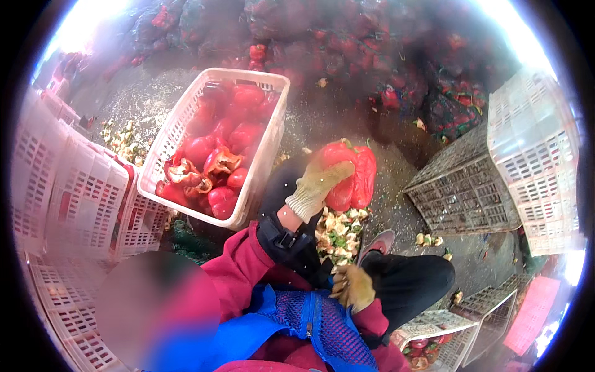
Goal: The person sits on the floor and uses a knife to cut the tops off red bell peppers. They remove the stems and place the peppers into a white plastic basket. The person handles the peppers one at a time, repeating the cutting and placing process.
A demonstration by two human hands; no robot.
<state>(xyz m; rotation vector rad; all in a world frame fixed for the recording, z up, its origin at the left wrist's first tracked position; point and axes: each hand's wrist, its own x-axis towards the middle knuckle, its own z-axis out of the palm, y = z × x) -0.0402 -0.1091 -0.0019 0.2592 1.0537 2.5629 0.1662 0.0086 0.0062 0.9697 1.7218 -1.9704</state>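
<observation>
My left hand (325,181), in a yellowed knit glove, grips two red bell peppers (358,179) side by side, with their green stems uppermost. Below them on the floor lies a pile of cut pepper cores and stems (339,232). Close to my lap, my gloved right hand (354,289) has its fingers curled. A small dark and blue thing shows at its edge, but whether the hand holds it is unclear. Left of my left hand stands a white plastic crate (265,162) filled with red peppers; a few near its front are cut open at the top (223,160).
White slatted crates (86,186) are stacked at left, some with peppers. More crates (534,162) stand at right, one dirty crate (465,200) beside them. Mesh sacks of peppers (451,107) line the back. Core scraps (123,142) litter the wet floor. A lower-right crate (432,325) holds peppers.
</observation>
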